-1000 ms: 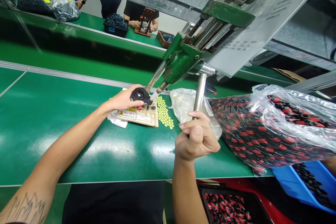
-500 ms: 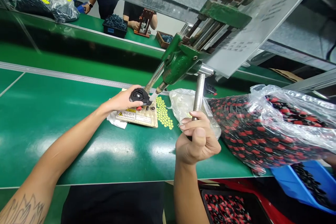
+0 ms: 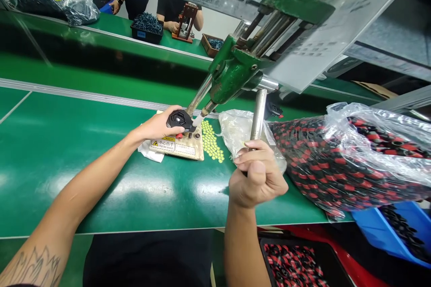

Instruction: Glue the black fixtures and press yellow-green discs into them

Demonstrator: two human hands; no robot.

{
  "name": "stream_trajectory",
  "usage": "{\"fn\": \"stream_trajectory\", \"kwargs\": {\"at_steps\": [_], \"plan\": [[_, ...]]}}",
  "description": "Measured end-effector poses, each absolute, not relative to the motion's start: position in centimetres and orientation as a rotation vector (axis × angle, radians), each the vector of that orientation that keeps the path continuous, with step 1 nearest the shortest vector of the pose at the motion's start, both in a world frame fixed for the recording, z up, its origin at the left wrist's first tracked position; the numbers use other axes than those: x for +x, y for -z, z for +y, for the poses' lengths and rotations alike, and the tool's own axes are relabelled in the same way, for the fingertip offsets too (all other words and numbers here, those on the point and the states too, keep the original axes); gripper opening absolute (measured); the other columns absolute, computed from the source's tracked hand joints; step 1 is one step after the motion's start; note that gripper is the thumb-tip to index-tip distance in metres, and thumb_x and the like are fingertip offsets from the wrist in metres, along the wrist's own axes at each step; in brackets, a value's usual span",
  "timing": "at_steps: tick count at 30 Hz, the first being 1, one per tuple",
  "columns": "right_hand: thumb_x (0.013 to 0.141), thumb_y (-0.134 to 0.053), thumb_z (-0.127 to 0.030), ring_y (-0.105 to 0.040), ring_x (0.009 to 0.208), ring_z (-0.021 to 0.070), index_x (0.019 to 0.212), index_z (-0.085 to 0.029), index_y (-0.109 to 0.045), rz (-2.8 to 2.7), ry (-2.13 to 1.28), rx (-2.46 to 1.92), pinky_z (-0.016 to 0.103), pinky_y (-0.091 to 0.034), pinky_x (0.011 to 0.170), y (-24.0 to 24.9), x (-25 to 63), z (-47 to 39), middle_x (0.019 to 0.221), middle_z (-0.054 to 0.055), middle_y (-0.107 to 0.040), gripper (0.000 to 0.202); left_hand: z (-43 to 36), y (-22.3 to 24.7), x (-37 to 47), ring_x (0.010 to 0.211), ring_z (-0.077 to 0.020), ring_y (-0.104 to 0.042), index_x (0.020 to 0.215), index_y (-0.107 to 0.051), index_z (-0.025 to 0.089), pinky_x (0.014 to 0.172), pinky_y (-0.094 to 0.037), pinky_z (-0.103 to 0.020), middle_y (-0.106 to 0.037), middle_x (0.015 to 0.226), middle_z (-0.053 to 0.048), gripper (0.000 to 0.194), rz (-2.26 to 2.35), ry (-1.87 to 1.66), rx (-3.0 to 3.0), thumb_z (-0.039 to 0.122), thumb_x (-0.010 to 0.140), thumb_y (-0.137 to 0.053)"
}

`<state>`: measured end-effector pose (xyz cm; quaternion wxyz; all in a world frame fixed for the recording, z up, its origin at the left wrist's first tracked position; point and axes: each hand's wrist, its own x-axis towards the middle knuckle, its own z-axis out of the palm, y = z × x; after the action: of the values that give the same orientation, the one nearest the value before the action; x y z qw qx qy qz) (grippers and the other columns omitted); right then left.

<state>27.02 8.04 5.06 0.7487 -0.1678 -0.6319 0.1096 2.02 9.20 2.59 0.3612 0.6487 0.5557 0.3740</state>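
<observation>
My left hand (image 3: 161, 124) grips a black plastic part (image 3: 180, 120) with a round patterned face, holding it over the base plate (image 3: 182, 149) of a green hand press (image 3: 232, 74). The press's pale tip (image 3: 198, 121) comes down at the part's right end; whether they touch I cannot tell. My right hand (image 3: 257, 177) is wrapped around the metal lever (image 3: 258, 114) of the press, at its lower end. Small yellow-green discs (image 3: 211, 141) lie in rows just right of the base plate, which bears a warning label.
A clear bag (image 3: 235, 130) lies behind my right hand. On the right is a big bag of black-and-red parts (image 3: 313, 161), above a blue bin (image 3: 380, 233) and a black tray (image 3: 266, 251). Across the bench, a co-worker's hands (image 3: 173, 26) are at a small red-brown press (image 3: 186, 20).
The view has shifted slightly, so the press and lever appear a little further right. Both hands keep their grips, on the black part and the lever.
</observation>
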Motion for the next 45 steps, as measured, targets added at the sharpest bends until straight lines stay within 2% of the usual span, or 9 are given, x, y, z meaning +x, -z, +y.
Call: {"fn": "stream_trajectory", "kwargs": {"at_steps": [2, 6, 10, 13, 19, 29, 32, 37, 45], "plan": [[0.094, -0.059, -0.022, -0.052, 0.057, 0.0169, 0.058, -0.021, -0.054, -1.378, -0.254, -0.374, 0.042, -0.049, 0.073, -4.3, 27.0, 8.1, 0.051, -0.003, -0.052, 0.036, 9.2, -2.5, 2.0, 0.125, -0.0316, -0.066, 0.151, -0.047, 0.021, 0.108, -0.050, -0.044, -0.068, 0.140, -0.012, 0.079, 1.428, -0.978, 1.683, 0.047, 0.082, -0.076], [0.093, -0.058, -0.019, -0.055, 0.063, 0.0192, 0.056, -0.020, -0.052, -1.333, -0.309, -0.410, 0.038, -0.045, 0.068, -6.1, 27.0, 7.2, 0.050, -0.002, -0.049, 0.037, 9.3, -2.4, 2.0, 0.123, -0.0314, -0.067, 0.150, -0.048, 0.021, 0.106, -0.051, -0.043, -0.068, 0.139, -0.012, 0.078, 1.424, -0.978, 1.682, 0.047, 0.082, -0.076], [0.095, -0.053, -0.017, -0.048, 0.054, 0.0160, 0.058, -0.021, -0.050, -1.312, -0.343, -0.383, 0.038, -0.045, 0.067, -8.1, 26.8, 6.7, 0.051, -0.002, -0.047, 0.037, 9.2, -2.4, 2.0, 0.125, -0.0312, -0.066, 0.151, -0.047, 0.020, 0.107, -0.051, -0.042, -0.068, 0.139, -0.012, 0.080, 1.409, -0.987, 1.688, 0.048, 0.082, -0.075], [0.095, -0.056, -0.018, -0.045, 0.052, 0.0145, 0.059, -0.021, -0.051, -1.323, -0.251, -0.325, 0.039, -0.046, 0.069, -7.0, 26.7, 7.4, 0.052, -0.003, -0.048, 0.036, 9.1, -2.6, 2.1, 0.125, -0.0309, -0.065, 0.152, -0.047, 0.020, 0.107, -0.050, -0.042, -0.067, 0.141, -0.012, 0.079, 1.414, -0.986, 1.684, 0.048, 0.083, -0.074], [0.096, -0.058, -0.020, -0.051, 0.057, 0.0165, 0.060, -0.020, -0.054, -1.394, -0.227, -0.342, 0.042, -0.049, 0.074, -4.0, 27.1, 8.3, 0.053, -0.003, -0.051, 0.036, 9.0, -3.0, 2.2, 0.121, -0.0314, -0.067, 0.151, -0.048, 0.021, 0.102, -0.052, -0.042, -0.069, 0.137, -0.012, 0.079, 1.441, -0.962, 1.673, 0.047, 0.081, -0.074], [0.096, -0.058, -0.019, -0.053, 0.060, 0.0174, 0.061, -0.020, -0.056, -1.314, -0.377, -0.358, 0.039, -0.048, 0.070, -7.4, 26.9, 6.7, 0.055, -0.001, -0.053, 0.035, 8.9, -2.6, 1.9, 0.122, -0.0313, -0.068, 0.150, -0.048, 0.021, 0.103, -0.052, -0.041, -0.069, 0.138, -0.012, 0.077, 1.433, -0.967, 1.703, 0.049, 0.083, -0.072], [0.096, -0.059, -0.022, -0.052, 0.058, 0.0170, 0.060, -0.020, -0.055, -1.335, -0.327, -0.322, 0.039, -0.048, 0.070, -6.5, 27.1, 7.2, 0.054, -0.002, -0.052, 0.036, 9.0, -2.5, 1.9, 0.124, -0.0313, -0.067, 0.151, -0.047, 0.020, 0.105, -0.051, -0.042, -0.068, 0.140, -0.013, 0.078, 1.427, -0.981, 1.704, 0.049, 0.083, -0.073], [0.097, -0.062, -0.025, -0.055, 0.061, 0.0174, 0.060, -0.020, -0.057, -1.414, -0.314, -0.364, 0.044, -0.050, 0.079, -4.9, 27.4, 7.6, 0.056, -0.003, -0.056, 0.037, 8.9, -2.4, 2.0, 0.122, -0.0309, -0.068, 0.151, -0.047, 0.021, 0.106, -0.051, -0.043, -0.071, 0.135, -0.011, 0.079, 1.418, -0.992, 1.676, 0.048, 0.082, -0.076], [0.094, -0.058, -0.018, -0.046, 0.052, 0.0145, 0.059, -0.020, -0.053, -1.298, -0.305, -0.287, 0.040, -0.048, 0.072, -7.2, 26.6, 7.2, 0.053, -0.003, -0.049, 0.036, 8.8, -2.7, 2.1, 0.121, -0.0309, -0.069, 0.151, -0.048, 0.019, 0.104, -0.053, -0.041, -0.072, 0.134, -0.012, 0.078, 1.411, -0.992, 1.666, 0.046, 0.083, -0.076]]}}
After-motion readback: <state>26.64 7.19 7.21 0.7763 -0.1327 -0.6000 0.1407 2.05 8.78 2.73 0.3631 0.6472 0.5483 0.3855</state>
